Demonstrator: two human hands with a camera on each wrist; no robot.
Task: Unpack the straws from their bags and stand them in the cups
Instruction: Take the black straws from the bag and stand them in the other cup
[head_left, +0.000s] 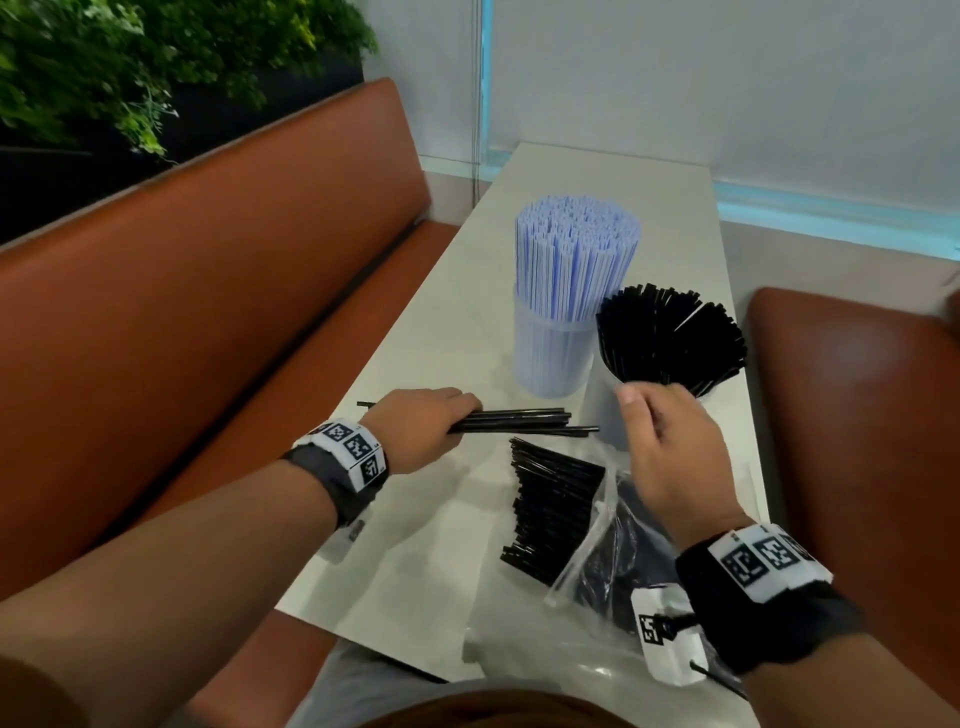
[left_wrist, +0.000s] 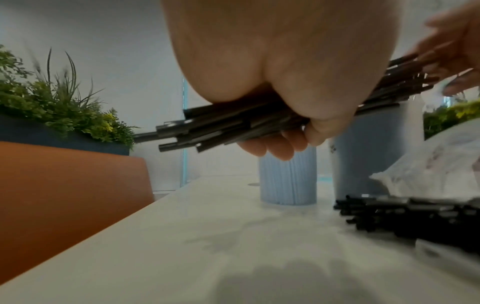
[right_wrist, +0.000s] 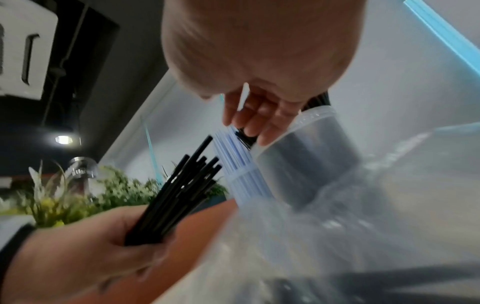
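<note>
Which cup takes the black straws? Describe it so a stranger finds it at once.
On the white table two clear cups stand side by side. The cup of black straws is the right one, by the right hand; the cup of pale blue straws stands left.

Bare counter (head_left: 431, 358) lies open left of the two cups. The blue-straw cup (head_left: 553, 353) and the black-straw cup (head_left: 610, 410) stand just beside each other, no passage between. Nearer, loose black straws (head_left: 550, 514) and a plastic bag (head_left: 587, 613) crowd the right side.
</note>
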